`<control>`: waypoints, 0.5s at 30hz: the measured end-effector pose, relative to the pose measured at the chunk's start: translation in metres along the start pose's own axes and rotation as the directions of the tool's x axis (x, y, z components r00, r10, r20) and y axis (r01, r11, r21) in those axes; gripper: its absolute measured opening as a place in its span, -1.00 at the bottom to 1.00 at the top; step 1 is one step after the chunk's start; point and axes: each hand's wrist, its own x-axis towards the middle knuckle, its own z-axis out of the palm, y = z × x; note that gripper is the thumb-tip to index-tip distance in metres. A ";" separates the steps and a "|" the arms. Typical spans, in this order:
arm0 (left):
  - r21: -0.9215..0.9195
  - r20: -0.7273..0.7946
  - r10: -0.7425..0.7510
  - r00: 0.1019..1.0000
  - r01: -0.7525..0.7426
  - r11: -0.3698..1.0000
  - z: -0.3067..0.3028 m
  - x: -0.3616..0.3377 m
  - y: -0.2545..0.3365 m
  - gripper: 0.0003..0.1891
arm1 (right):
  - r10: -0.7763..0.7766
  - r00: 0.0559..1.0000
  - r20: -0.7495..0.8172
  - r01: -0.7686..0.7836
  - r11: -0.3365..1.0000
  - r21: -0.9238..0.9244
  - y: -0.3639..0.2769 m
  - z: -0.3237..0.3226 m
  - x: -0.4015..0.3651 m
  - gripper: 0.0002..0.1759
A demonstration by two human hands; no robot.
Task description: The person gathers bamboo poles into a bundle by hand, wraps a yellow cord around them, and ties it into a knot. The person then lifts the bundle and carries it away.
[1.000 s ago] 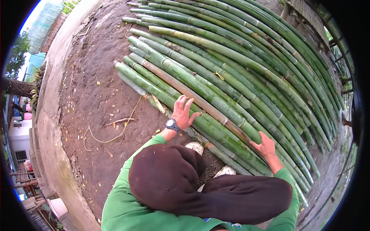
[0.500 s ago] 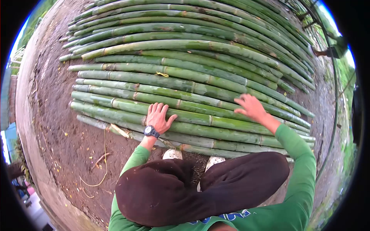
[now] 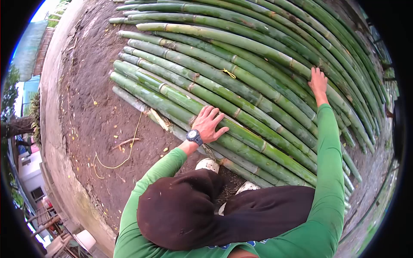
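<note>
My left hand (image 3: 208,124), with a dark watch (image 3: 194,136) at its wrist, rests palm down on a green bamboo pole (image 3: 176,94) near the front of the pile. Its fingers lie stretched over the pole, with the thumb out to the side. Farther out, my right hand (image 3: 318,83) has its fingers curled over a long, pale green bamboo pole (image 3: 241,44) lying on top of others. The undersides of those fingers are hidden. A yellow tie (image 3: 229,73) lies on a pole between the two hands.
Many more bamboo poles (image 3: 275,19) lie side by side beyond my hands. Brown soil (image 3: 92,81) borders them at left, with a stick (image 3: 126,143) and thin cord (image 3: 129,155). White shoes (image 3: 207,164) touch the near edge. A concrete edge (image 3: 56,112) runs at far left.
My right hand has moved from above the nearer poles out to the long pale pole and closed over it. My left hand stays on the front poles. The view has turned.
</note>
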 end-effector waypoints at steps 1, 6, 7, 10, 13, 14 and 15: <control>-0.008 -0.003 0.012 1.000 -0.012 1.000 0.001 -0.002 0.000 -0.43 | -0.052 0.998 -0.019 0.053 0.998 0.025 0.005 -0.007 -0.006 -0.12; 0.001 -0.026 0.013 1.000 -0.013 1.000 0.001 -0.006 -0.003 -0.43 | -0.283 0.959 -0.017 0.265 0.872 0.411 0.000 -0.038 -0.077 -0.30; -0.009 -0.029 0.015 0.999 -0.015 1.000 0.001 -0.008 -0.003 -0.43 | -0.310 0.949 0.059 0.254 0.861 0.441 -0.005 -0.060 -0.098 -0.29; -0.039 -0.040 0.029 0.999 -0.031 0.999 0.001 -0.011 -0.002 -0.45 | -0.398 0.917 0.038 0.315 0.779 0.543 -0.009 -0.075 -0.162 -0.19; -0.051 -0.104 0.011 0.994 -0.016 0.999 -0.001 -0.017 0.000 -0.45 | -0.449 0.893 -0.029 0.386 0.731 0.563 -0.009 -0.061 -0.224 -0.05; -0.078 -0.137 0.013 0.990 -0.024 0.997 0.004 -0.024 -0.002 -0.41 | -0.462 0.887 0.017 0.368 0.728 0.579 -0.011 -0.072 -0.241 -0.04; -0.079 -0.099 0.019 0.995 -0.027 0.997 0.007 -0.032 -0.005 -0.35 | -0.471 0.880 0.068 0.342 0.726 0.596 -0.016 -0.083 -0.259 -0.02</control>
